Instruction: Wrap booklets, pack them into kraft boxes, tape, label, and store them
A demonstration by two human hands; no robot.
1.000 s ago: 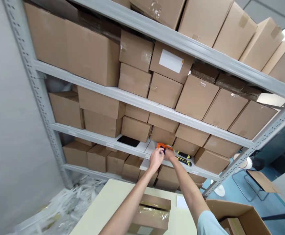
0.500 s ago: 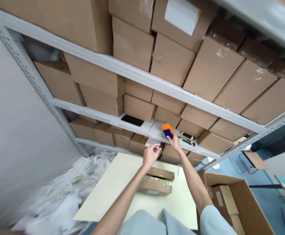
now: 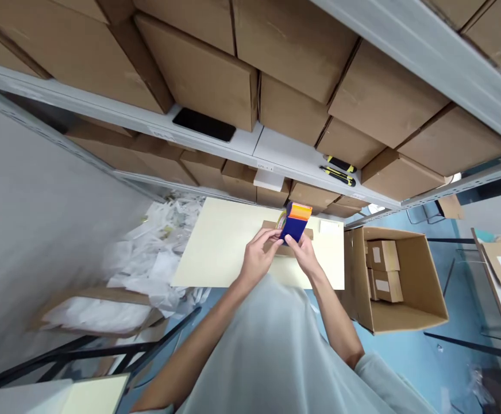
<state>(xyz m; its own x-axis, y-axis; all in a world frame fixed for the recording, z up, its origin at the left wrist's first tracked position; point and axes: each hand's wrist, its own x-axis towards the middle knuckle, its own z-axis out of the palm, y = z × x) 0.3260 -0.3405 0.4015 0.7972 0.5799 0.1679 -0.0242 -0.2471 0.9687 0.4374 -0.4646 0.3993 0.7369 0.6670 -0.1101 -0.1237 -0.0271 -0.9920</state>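
Tape dispenser (image 3: 296, 224): blue and orange, held tilted above the table, in front of a carton (image 3: 285, 251).
Right hand (image 3: 304, 256): clamped on the dispenser's blue lower part, thumb on its face.
Left hand (image 3: 259, 254): fingers closed on its lower left edge.
Table (image 3: 216, 241): pale top, carton lying on it.
Shelf (image 3: 285, 152): two yellow-black cutters (image 3: 339, 176) side by side, black slab (image 3: 205, 124) farther left.
Open box (image 3: 418, 276): right of table, small boxes (image 3: 383, 256) inside.
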